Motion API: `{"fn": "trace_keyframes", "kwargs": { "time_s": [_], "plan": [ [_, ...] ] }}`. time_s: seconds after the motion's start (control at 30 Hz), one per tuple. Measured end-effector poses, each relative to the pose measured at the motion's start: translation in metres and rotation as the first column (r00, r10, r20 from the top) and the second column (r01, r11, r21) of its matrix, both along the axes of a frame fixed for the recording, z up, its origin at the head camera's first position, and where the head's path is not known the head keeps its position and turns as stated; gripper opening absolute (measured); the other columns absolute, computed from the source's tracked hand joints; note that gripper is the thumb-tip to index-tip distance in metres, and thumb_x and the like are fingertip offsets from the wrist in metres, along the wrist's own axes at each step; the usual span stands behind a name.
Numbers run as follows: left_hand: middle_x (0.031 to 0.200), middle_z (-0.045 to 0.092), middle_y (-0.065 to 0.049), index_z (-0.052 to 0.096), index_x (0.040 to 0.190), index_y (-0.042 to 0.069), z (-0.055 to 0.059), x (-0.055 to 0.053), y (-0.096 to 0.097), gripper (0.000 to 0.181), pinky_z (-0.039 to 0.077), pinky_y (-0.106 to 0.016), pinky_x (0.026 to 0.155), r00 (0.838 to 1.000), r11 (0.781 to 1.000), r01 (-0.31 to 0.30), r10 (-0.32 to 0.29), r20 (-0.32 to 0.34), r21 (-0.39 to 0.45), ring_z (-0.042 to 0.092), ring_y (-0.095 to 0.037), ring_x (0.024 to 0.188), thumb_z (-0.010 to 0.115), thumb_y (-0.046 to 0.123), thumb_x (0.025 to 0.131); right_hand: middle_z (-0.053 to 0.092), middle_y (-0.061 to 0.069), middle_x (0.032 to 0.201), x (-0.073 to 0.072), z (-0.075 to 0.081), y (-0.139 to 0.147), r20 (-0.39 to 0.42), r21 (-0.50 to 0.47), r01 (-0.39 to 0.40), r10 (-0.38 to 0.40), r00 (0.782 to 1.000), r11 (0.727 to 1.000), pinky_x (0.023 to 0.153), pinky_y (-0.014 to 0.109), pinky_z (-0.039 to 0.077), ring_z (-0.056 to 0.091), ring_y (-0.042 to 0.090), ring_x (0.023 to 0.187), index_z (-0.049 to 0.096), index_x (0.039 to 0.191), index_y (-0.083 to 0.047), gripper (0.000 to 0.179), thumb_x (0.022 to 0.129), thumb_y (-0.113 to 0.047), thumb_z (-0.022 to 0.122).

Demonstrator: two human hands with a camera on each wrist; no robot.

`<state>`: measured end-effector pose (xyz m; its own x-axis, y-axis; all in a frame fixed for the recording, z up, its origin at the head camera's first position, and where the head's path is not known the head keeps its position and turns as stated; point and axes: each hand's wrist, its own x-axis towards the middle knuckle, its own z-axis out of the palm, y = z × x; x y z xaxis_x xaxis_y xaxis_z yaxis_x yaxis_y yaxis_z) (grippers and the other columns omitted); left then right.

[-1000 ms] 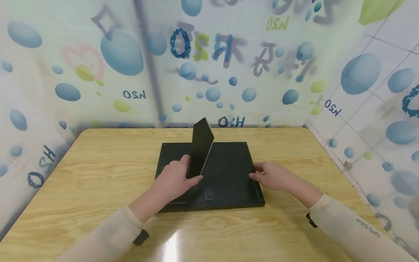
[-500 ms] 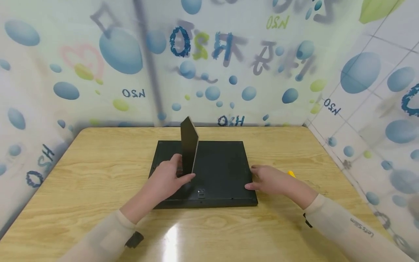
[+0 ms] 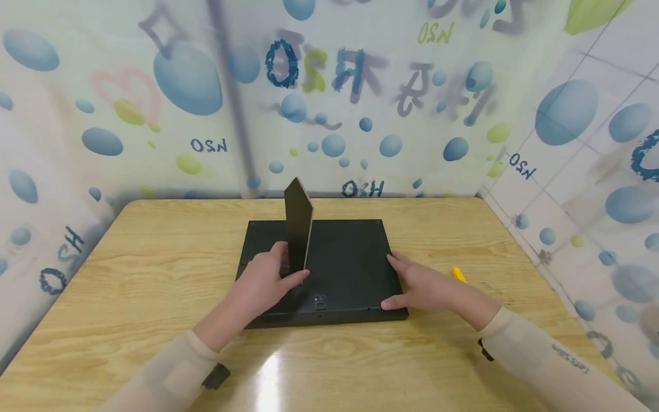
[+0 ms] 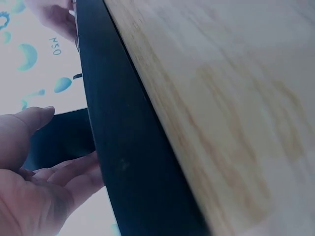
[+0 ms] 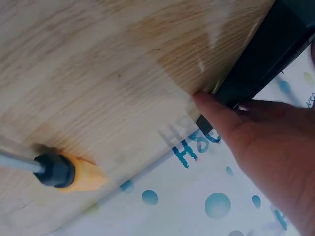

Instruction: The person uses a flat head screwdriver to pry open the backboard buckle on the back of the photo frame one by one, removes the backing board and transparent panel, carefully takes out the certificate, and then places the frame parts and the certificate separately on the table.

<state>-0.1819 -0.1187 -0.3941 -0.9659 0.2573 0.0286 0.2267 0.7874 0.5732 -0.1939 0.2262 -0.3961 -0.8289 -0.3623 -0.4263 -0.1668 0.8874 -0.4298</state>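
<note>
A black rectangular panel (image 3: 349,260), which looks like a picture frame lying face down, rests on the wooden table. Its black stand flap (image 3: 297,223) sticks up from the back. My left hand (image 3: 259,283) pinches the lower part of this flap between thumb and fingers; the left wrist view shows the fingers (image 4: 74,179) on one side and the thumb on the other. My right hand (image 3: 419,286) holds the panel's right edge, thumb by the near corner and fingers farther along. In the right wrist view a fingertip (image 5: 209,105) touches the panel's side at table level.
A screwdriver with a yellow and black handle (image 5: 76,172) lies on the table to the right of the panel, partly hidden by my right arm in the head view. Behind the table (image 3: 154,274) stands a wall covered in printed blue and green drops (image 3: 334,146).
The panel, with its raised flap, has shifted left. My right hand has slid along the right edge, its thumb lower and its fingers spread wider. The yellow handle has come into view.
</note>
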Motion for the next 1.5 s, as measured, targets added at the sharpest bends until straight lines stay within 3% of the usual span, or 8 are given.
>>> {"fn": "trace_keyframes", "kwargs": {
  "time_s": [0.33, 0.6, 0.77, 0.93, 1.07, 1.23, 1.37, 1.5],
  "plan": [
    [0.117, 0.077, -0.017, 0.053, 0.136, -0.003, 0.026, 0.000, -0.006, 0.055, 0.065, -0.047, 0.091, 0.997, 0.989, 0.032, -0.021, -0.077, 0.142, 0.079, -0.031, 0.105, 0.077, 0.031, 0.099, 0.017, 0.019, 0.178, 0.004, 0.001, 0.005, -0.169, -0.196, -0.265, 0.233, 0.958, 0.944, 0.123, 0.068, 0.034, 0.032, 0.045, 0.159, 0.016, 0.171, -0.011, 0.123, 0.081, -0.046, 0.093],
    [0.118, 0.076, -0.015, 0.049, 0.143, -0.004, 0.058, 0.007, -0.012, 0.064, 0.064, -0.048, 0.089, 0.991, 0.998, 0.025, -0.017, -0.135, 0.061, 0.077, -0.031, 0.109, 0.076, 0.034, 0.100, 0.013, 0.004, 0.181, -0.004, 0.025, 0.007, -0.024, -0.321, -0.156, 0.157, 0.987, 0.934, 0.129, 0.067, 0.025, 0.022, 0.037, 0.165, 0.009, 0.173, -0.026, 0.123, 0.084, -0.039, 0.093],
    [0.124, 0.071, -0.021, 0.045, 0.149, -0.005, 0.075, 0.006, -0.034, 0.069, 0.063, -0.052, 0.092, 0.992, 0.999, -0.019, 0.024, -0.120, 0.039, 0.074, -0.038, 0.116, 0.073, 0.037, 0.101, 0.022, 0.005, 0.178, -0.014, 0.055, -0.005, 0.191, -0.568, -0.131, 0.285, 0.939, 0.812, 0.128, 0.065, 0.030, 0.029, 0.037, 0.162, 0.012, 0.172, -0.023, 0.106, 0.093, -0.023, 0.084],
    [0.128, 0.070, -0.024, 0.043, 0.152, -0.006, 0.085, 0.004, -0.059, 0.073, 0.060, -0.056, 0.096, 0.985, 0.999, -0.040, 0.035, -0.168, -0.030, 0.072, -0.040, 0.119, 0.073, 0.039, 0.102, 0.052, 0.019, 0.160, -0.022, 0.065, -0.044, 0.395, -0.745, 0.154, 0.243, 0.886, 0.649, 0.112, 0.056, 0.054, 0.062, 0.036, 0.139, 0.031, 0.166, -0.013, 0.065, 0.109, -0.016, 0.062],
    [0.141, 0.063, -0.029, 0.041, 0.157, -0.005, 0.088, 0.001, -0.075, 0.077, 0.052, -0.062, 0.108, 0.980, 0.992, -0.055, 0.032, -0.199, -0.110, 0.062, -0.045, 0.131, 0.072, 0.039, 0.103, 0.058, 0.024, 0.155, -0.023, 0.069, -0.087, 0.432, -0.820, 0.303, 0.179, 0.884, 0.486, 0.104, 0.050, 0.059, 0.071, 0.037, 0.127, 0.040, 0.160, -0.002, 0.052, 0.110, -0.002, 0.052],
    [0.156, 0.050, -0.030, 0.046, 0.159, 0.001, 0.086, 0.000, -0.101, 0.068, 0.038, -0.072, 0.117, 0.956, 0.968, -0.113, 0.044, -0.290, -0.226, 0.044, -0.054, 0.144, 0.067, 0.038, 0.106, 0.057, 0.024, 0.155, -0.017, 0.068, -0.139, 0.472, -0.836, 0.401, 0.118, 0.874, 0.375, 0.101, 0.046, 0.061, 0.072, 0.037, 0.125, 0.046, 0.155, 0.003, 0.046, 0.109, 0.005, 0.047],
    [0.155, 0.044, -0.036, 0.047, 0.157, 0.001, 0.085, 0.003, -0.139, 0.075, 0.037, -0.079, 0.110, 0.934, 0.923, -0.296, 0.225, -0.277, -0.248, 0.041, -0.062, 0.138, 0.064, 0.052, 0.104, 0.059, 0.025, 0.152, -0.017, 0.063, -0.172, 0.500, -0.839, 0.452, 0.102, 0.860, 0.302, 0.101, 0.045, 0.061, 0.071, 0.042, 0.125, 0.051, 0.151, 0.004, 0.043, 0.109, 0.008, 0.044],
    [0.160, 0.028, -0.046, 0.014, 0.166, -0.009, 0.083, 0.010, -0.193, 0.111, 0.038, -0.081, 0.105, 0.895, 0.879, -0.442, 0.445, -0.026, -0.180, 0.037, -0.069, 0.137, 0.052, 0.073, 0.100, 0.060, 0.025, 0.151, -0.020, 0.056, -0.199, 0.509, -0.841, 0.465, 0.110, 0.854, 0.278, 0.100, 0.045, 0.061, 0.065, 0.048, 0.132, 0.054, 0.149, 0.004, 0.041, 0.109, 0.008, 0.043]
  ]
}}
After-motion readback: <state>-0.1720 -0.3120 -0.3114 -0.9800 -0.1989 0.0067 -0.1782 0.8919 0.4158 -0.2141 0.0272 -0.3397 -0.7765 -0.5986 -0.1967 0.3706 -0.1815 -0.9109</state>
